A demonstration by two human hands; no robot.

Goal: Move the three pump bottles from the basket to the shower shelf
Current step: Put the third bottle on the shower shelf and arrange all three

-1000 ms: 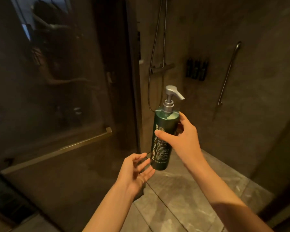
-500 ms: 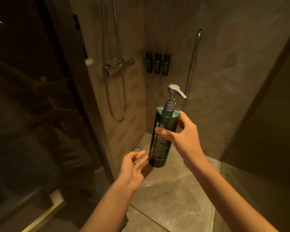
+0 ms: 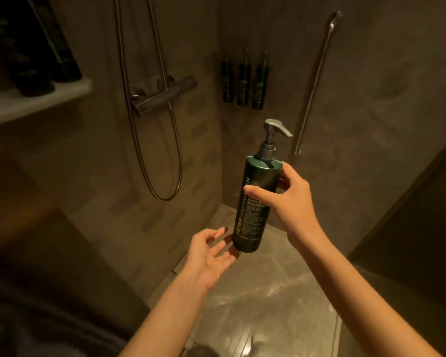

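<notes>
A dark green pump bottle (image 3: 258,202) with a grey pump head is upright in mid-air, tilted slightly, and my right hand (image 3: 286,199) grips its upper body from the right. My left hand (image 3: 209,256) is open, palm up, just below and left of the bottle's base, fingertips close to it. A pale shower shelf (image 3: 36,101) juts out at the upper left, with dark bottles (image 3: 44,45) standing on it. The basket is out of view.
Three small dark bottles (image 3: 243,78) hang in a wall holder in the far corner. A shower mixer bar (image 3: 165,95) with a looping hose is on the left wall. A slanted grab rail (image 3: 317,81) runs down the right wall. Below lies the grey stone floor (image 3: 268,292).
The view has swung left and into the shower; the glass door is gone from sight and the shelf has appeared at upper left. Both hands keep their pose with the bottle.
</notes>
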